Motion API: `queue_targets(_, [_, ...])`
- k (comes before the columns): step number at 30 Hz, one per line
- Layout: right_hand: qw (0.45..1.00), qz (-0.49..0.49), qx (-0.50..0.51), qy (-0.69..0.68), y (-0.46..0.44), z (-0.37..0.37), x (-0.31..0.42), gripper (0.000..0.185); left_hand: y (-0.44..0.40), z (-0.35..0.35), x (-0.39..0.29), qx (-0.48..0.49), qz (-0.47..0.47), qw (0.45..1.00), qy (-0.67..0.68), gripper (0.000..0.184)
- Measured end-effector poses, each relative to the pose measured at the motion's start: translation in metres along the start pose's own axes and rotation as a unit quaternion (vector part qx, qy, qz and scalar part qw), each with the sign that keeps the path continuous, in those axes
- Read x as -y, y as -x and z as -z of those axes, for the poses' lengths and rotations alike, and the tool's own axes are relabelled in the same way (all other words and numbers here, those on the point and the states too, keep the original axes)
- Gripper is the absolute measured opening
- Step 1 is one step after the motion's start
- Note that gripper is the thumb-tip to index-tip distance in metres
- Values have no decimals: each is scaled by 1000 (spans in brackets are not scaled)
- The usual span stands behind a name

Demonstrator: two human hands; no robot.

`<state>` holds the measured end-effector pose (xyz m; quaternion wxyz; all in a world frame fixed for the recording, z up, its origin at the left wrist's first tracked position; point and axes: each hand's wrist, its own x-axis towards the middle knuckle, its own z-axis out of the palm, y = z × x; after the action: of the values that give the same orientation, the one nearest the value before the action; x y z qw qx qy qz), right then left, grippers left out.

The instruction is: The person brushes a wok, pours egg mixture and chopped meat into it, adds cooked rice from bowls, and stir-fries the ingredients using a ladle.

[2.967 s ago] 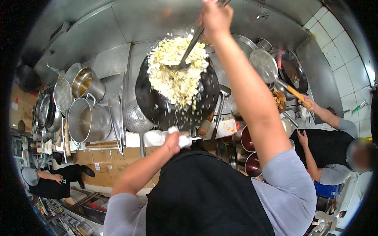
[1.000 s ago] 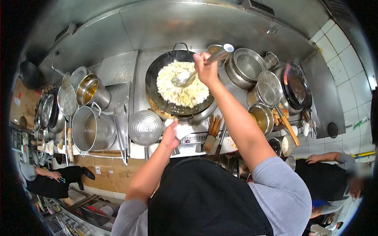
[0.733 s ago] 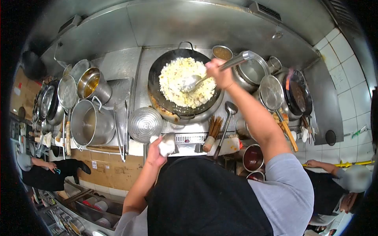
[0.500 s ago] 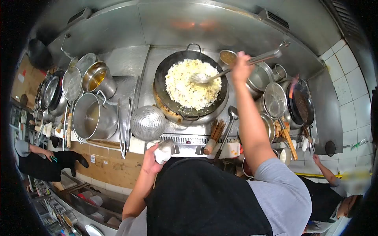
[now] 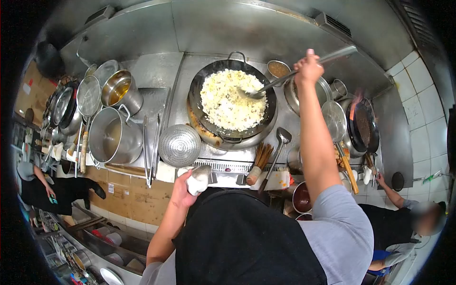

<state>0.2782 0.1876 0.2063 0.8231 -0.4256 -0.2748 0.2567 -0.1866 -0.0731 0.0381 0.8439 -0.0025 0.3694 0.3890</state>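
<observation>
A black wok [image 5: 197, 102] with two loop handles rests on the stove ring. Pale yellow and white fried rice [image 5: 230, 107] lies in it. My right hand [image 5: 308, 71] is wrapped round the handle of a metal ladle [image 5: 256, 94], up and to the right of the wok. The ladle's bowl touches the rice. Below the wok, near my apron, my left hand [image 5: 183, 190] grips a folded white cloth [image 5: 197, 181], clear of the wok. A brownish patch shows on the cloth's top.
Left stand a perforated skimmer [image 5: 180, 146], a large pot [image 5: 111, 135] and an oil pot [image 5: 121, 90]. Right of the wok lie a bamboo brush [image 5: 260, 164], a spatula [image 5: 283, 136] and a strainer [image 5: 334, 118]. Co-workers are at the right [image 5: 384, 218] and left [image 5: 57, 192].
Earlier the wok was tilted up with rice flying; now it sits level on the ring. My left hand has moved down and left with the cloth. The ladle has shifted within the rice.
</observation>
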Motion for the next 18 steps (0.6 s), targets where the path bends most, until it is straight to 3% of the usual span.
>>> queue_targets(1, [999,5,9,-50,-4,8,3,33,2,-1,1,-8,8,1000,-9,41])
queue_targets(3, [984,140,-29,110,21,18,-74,33,-4,2,4,-20,13,1000,-9,42])
queue_targets(5, [994,43,25,98,76,-18,-95,40,-23,-5,4,-3,25,999,-24,41])
queue_targets(7, [990,-71,117,36,90,-55,-58,37,-38,-15,2,13,24,998,-56,38])
queue_targets(9, [976,-12,216,28,120,-74,-6,38,-51,-32,-1,27,37,998,-52,37])
queue_targets(11, [965,83,245,36,163,-68,9,38,-65,-38,-1,24,22,998,-54,37])
queue_targets(13, [941,119,300,101,157,-19,-74,38,-74,-47,3,9,-8,998,-69,38])
queue_targets(14, [902,244,293,202,129,-7,-67,39,-85,-50,3,29,9,997,-70,37])
queue_targets(15, [942,124,272,150,106,-11,-48,40,-95,-47,4,47,22,996,-68,36])
queue_targets(16, [984,3,144,105,82,-16,-41,41,-101,-44,7,42,22,997,-66,36])
queue_targets(18, [982,68,30,176,40,-13,-11,46,-116,-51,6,7,5,992,-124,37])
